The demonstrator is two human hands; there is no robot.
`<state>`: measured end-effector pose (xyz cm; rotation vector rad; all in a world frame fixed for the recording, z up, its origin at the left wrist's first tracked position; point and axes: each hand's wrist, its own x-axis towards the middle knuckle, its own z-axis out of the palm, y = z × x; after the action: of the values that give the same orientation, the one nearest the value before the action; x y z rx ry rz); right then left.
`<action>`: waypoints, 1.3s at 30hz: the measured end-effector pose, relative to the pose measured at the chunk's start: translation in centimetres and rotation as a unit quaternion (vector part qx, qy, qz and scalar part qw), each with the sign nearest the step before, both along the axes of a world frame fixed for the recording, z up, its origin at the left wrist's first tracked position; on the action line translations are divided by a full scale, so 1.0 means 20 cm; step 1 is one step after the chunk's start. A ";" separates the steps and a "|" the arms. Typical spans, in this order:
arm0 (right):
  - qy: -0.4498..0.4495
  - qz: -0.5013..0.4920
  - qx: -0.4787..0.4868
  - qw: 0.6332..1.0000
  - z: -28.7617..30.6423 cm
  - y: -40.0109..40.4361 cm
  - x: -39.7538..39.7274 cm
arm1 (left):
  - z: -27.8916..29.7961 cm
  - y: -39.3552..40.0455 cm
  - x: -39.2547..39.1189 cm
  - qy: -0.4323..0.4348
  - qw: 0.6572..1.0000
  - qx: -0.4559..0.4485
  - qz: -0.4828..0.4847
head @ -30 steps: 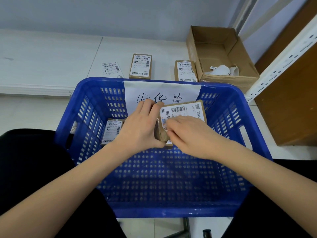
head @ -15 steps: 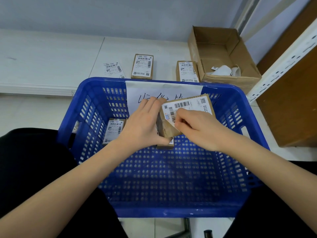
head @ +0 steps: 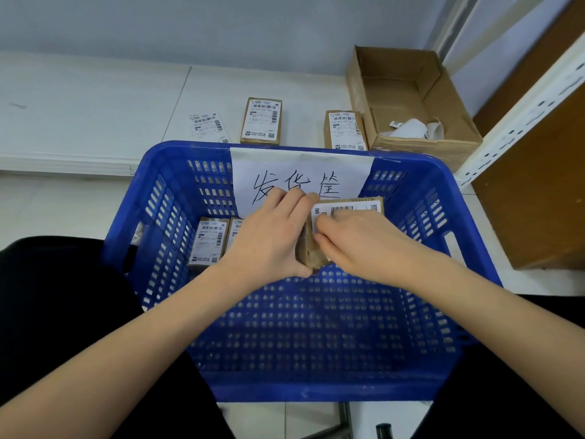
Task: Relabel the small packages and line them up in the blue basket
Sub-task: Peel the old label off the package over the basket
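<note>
Both hands clasp one small package (head: 345, 210) over the blue basket (head: 421, 217): left hand (head: 272, 236) grips its left end, right hand (head: 357, 245) presses the label. Its long axis runs left-right; the packed row (head: 207, 242) lies just left of the left hand.

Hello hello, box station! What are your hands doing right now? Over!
Left hand steadying the package in the blue basket. Right hand gripping it. Two packages already lined up inside. Nothing in the way. Over.
</note>
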<state>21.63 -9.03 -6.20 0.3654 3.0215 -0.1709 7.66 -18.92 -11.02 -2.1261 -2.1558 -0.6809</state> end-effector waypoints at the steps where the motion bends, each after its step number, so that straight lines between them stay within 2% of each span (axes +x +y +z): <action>1: 0.001 0.000 -0.002 1.000 0.00 0.00 0.00 | 0.00 0.00 0.00 0.001 1.000 0.002 -0.004; 5: 0.038 0.007 -0.045 0.998 0.00 0.02 0.00 | 0.01 0.02 -0.02 -0.043 0.999 0.011 0.002; 12: 0.071 -0.003 -0.083 0.994 0.00 0.05 0.03 | 0.04 0.01 -0.04 -0.060 0.998 0.007 0.010; 17: 0.053 -0.074 -0.132 0.987 0.02 0.03 0.02 | 0.05 0.01 -0.03 -0.066 0.997 0.010 0.026; 24: 0.104 -0.112 0.037 0.988 -0.01 -0.01 0.00 | 0.04 0.02 0.03 -0.064 0.998 0.014 0.023; 27: 0.165 -0.091 0.090 0.978 -0.05 -0.01 -0.01 | 0.05 0.01 0.03 -0.060 0.997 0.023 0.035; 32: 0.146 -0.084 0.067 0.983 -0.04 -0.02 -0.01 | 0.06 0.01 0.03 -0.045 0.998 0.015 0.042; 36: 0.170 -0.088 0.105 0.976 -0.05 -0.02 -0.02 | 0.07 0.01 0.03 -0.058 0.997 0.021 0.048; 39: 0.172 -0.072 0.086 0.979 -0.08 0.00 -0.02 | 0.06 0.00 0.03 -0.059 0.997 0.023 0.044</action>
<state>21.16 -9.05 -7.90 0.6315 3.3617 0.0208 8.28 -18.85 -9.78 -2.0020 -2.2525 -0.8593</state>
